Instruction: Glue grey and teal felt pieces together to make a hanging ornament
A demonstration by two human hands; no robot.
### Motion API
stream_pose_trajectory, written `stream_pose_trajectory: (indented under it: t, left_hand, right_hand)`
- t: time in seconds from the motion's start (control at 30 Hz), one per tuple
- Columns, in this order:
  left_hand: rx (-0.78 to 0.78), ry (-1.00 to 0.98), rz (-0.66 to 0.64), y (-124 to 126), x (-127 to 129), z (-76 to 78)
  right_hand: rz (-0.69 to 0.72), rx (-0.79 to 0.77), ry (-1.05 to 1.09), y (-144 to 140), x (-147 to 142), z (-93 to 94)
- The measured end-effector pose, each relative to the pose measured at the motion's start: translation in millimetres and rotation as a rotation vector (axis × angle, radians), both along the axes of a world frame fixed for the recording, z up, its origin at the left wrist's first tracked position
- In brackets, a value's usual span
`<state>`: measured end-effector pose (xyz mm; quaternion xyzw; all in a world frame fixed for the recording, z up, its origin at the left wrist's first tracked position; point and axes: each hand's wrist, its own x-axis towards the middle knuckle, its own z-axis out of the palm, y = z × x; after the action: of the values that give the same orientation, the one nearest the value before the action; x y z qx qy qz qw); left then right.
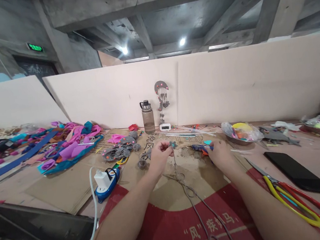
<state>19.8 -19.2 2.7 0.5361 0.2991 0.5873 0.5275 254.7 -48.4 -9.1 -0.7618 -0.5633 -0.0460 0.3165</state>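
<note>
Grey cord [190, 193] runs lengthwise from the near table edge straight away toward the left hand [160, 156], which pinches its far end and a small teal star piece [173, 144] just above the cardboard sheet [69, 184]. Right hand [220, 153] is closed around a glue gun [199, 149], its nozzle pointing left toward the star.

Two hands: left [160, 155], right [221, 154]. One bottle [147, 117], one clock [165, 127], one phone [299, 173], one power strip [107, 181] with one charger [101, 178], two scissors [296, 200], two bowls [237, 139] [317, 127], one hanging mobile [161, 96], one glue gun [200, 150]
</note>
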Motion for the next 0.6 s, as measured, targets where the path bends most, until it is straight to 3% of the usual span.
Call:
stream_pose_trajectory:
  t: [0.03, 0.13, 0.2, 0.3, 0.4, 0.6]
  left_hand:
    - [0.012, 0.020, 0.005, -0.2, 0.2, -0.3]
    - [0.084, 0.109, 0.064, -3.3, 0.2, -0.2]
    - [0.155, 0.166, 0.124, -6.3, 0.2, -0.2]
    - [0.219, 0.206, 0.159, -9.2, 0.7, -1.3]
    - [0.196, 0.203, 0.124, -9.8, 2.5, -2.1]
    - [0.054, 0.142, -0.033, -12.6, 6.5, 1.1]
  right_hand:
    - [0.037, 0.045, 0.027, -2.7, -11.3, 5.0]
    - [0.411, 0.239, 0.534, -11.4, -57.2, 15.2]
    - [0.545, 0.226, 0.818, -16.2, -87.6, 15.9]
    - [0.623, 0.134, 1.085, -19.8, -114.5, 12.5]
    - [0.626, 0.119, 1.137, -20.8, -116.7, 11.3]
    - [0.522, 0.216, 0.845, -23.2, -101.7, 15.2]
